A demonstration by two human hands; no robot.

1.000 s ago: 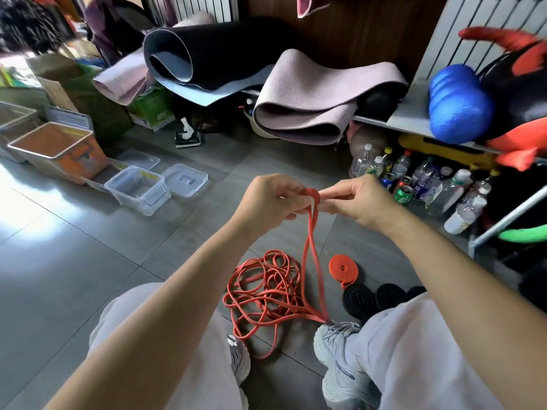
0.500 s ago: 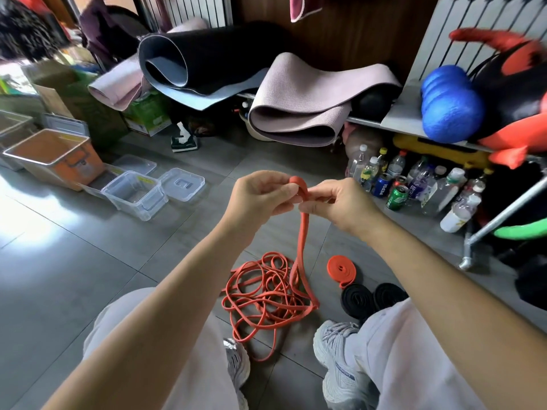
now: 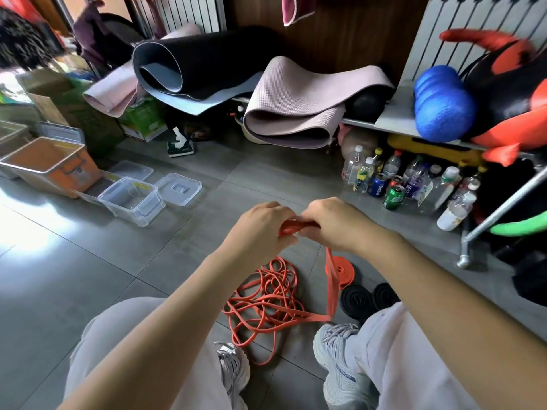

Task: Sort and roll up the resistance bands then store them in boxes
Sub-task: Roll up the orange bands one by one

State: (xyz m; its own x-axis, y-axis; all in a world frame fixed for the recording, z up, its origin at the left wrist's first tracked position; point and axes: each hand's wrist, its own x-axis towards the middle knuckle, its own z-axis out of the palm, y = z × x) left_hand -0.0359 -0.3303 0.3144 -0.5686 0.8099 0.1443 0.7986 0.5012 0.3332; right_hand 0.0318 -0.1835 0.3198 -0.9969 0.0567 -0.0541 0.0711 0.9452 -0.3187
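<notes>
My left hand (image 3: 260,229) and my right hand (image 3: 334,223) meet above the floor and pinch the folded end of an orange resistance band (image 3: 293,226) between them. The rest of that band hangs down under my right wrist to a tangled pile of orange bands (image 3: 266,297) on the floor between my feet. A rolled orange band (image 3: 344,269) lies to the right of the pile, with two rolled black bands (image 3: 356,300) just in front of it. An open clear plastic box (image 3: 131,199) stands on the floor at the left.
A clear lid (image 3: 179,187) lies beside the box, an orange-tinted bin (image 3: 50,164) further left. Yoga mats (image 3: 296,108) sit on a low rack at the back. Bottles and cans (image 3: 393,187) stand under the rack at right. My shoes (image 3: 337,359) flank the pile.
The band's end now lies folded sideways between my fingers rather than standing as an upright loop. The hanging strand has swung right, under my right wrist. Both hands have dropped lower in the view.
</notes>
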